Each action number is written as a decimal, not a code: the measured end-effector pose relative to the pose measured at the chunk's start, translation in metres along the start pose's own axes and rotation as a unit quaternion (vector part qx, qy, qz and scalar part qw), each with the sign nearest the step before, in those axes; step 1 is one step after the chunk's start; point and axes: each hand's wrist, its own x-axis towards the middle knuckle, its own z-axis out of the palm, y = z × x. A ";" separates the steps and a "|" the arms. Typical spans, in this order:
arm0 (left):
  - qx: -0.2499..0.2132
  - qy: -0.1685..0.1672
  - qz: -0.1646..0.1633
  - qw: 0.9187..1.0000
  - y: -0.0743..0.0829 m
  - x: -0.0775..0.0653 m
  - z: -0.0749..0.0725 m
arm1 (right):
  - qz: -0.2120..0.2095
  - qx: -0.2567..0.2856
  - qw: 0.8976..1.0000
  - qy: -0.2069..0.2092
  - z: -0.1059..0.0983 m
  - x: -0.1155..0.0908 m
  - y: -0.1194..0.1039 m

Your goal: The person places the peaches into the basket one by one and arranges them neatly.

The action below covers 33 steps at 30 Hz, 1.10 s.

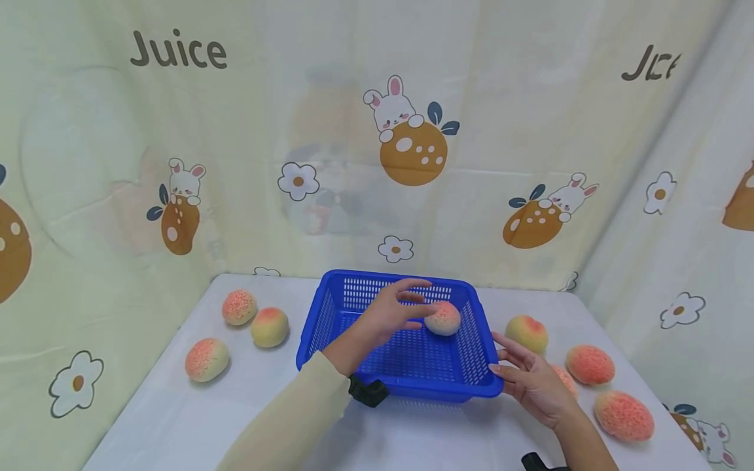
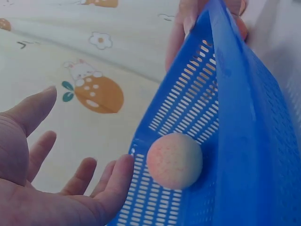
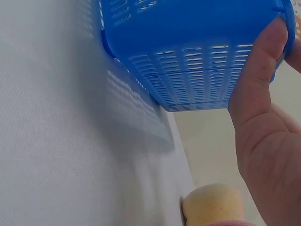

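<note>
A white-covered worktop [image 1: 177, 422] is occupied at its middle by a blue basket [image 1: 412, 386], while three peaches [image 1: 207, 360] are spread to the left of it and four more peaches [image 1: 624, 416], one partly hidden, to the right.

left hand [image 1: 391, 311]: fingers apart, toward 3 o'clock | right hand [image 1: 533, 383]: pinching, toward 10 o'clock, hidden fingers perhaps curled
</note>
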 end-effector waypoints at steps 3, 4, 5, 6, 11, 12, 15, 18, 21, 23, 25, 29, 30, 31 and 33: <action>-0.007 0.013 0.008 1.000 -0.001 -0.007 -0.004 | 0.000 -0.003 1.000 0.003 0.000 0.000 0.000; -0.011 0.018 0.012 1.000 -0.001 -0.009 -0.006 | -0.001 -0.002 1.000 0.004 0.000 0.000 0.000; -0.014 0.021 0.015 1.000 -0.002 -0.011 -0.008 | -0.002 -0.002 1.000 0.005 0.000 0.000 0.000; -0.019 0.023 0.020 0.999 -0.002 -0.014 -0.010 | -0.003 -0.001 1.000 0.005 0.000 -0.001 0.000; -0.027 0.033 0.036 0.998 -0.004 -0.030 -0.019 | 0.000 0.000 1.000 0.006 0.000 -0.001 0.001; -0.026 0.035 0.040 0.998 -0.006 -0.033 -0.020 | 0.002 0.000 1.000 0.006 0.000 -0.001 0.001; -0.023 0.040 0.051 0.998 -0.009 -0.043 -0.024 | 0.004 -0.003 1.000 0.009 0.000 -0.001 0.001; -0.016 0.045 0.057 0.997 -0.012 -0.052 -0.028 | 0.003 -0.003 1.000 0.009 0.000 0.000 0.000; 0.004 0.059 0.061 0.996 -0.014 -0.062 -0.033 | 0.005 -0.002 1.000 0.012 0.001 0.000 0.000; 0.021 0.071 0.064 0.995 -0.015 -0.070 -0.036 | 0.006 -0.002 1.000 0.013 0.001 0.000 0.000; 0.032 0.081 0.064 0.994 -0.017 -0.078 -0.039 | 0.007 -0.001 1.000 0.016 0.001 0.000 0.000; 0.037 0.093 0.064 0.993 -0.020 -0.093 -0.046 | 0.006 -0.004 1.000 0.019 0.001 0.000 0.000; 0.036 0.096 0.064 0.993 -0.021 -0.096 -0.047 | 0.005 -0.005 1.000 0.019 0.001 0.000 0.000; 0.035 0.097 0.064 0.993 -0.021 -0.100 -0.049 | 0.004 -0.005 1.000 0.018 0.001 0.000 0.000; 0.028 0.100 0.061 0.993 -0.022 -0.107 -0.052 | 0.001 -0.006 1.000 0.015 0.000 0.000 0.000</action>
